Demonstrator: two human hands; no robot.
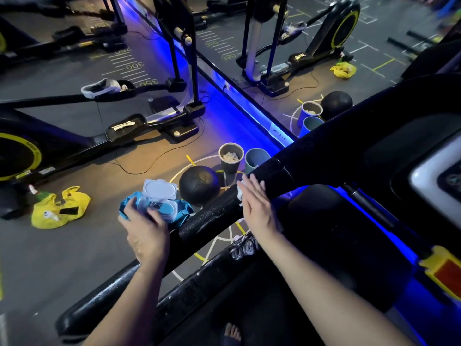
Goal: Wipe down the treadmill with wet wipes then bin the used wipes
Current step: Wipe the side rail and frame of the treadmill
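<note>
Floor scale (129, 71) numbered 300, 350, mirrored scale (219, 46) 300, 320

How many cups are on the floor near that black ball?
2. A dark cup with pale wads inside stands beyond the ball; a teal cup sits beside it, partly hidden by the handrail. The pair farther right looks reflected.
</note>
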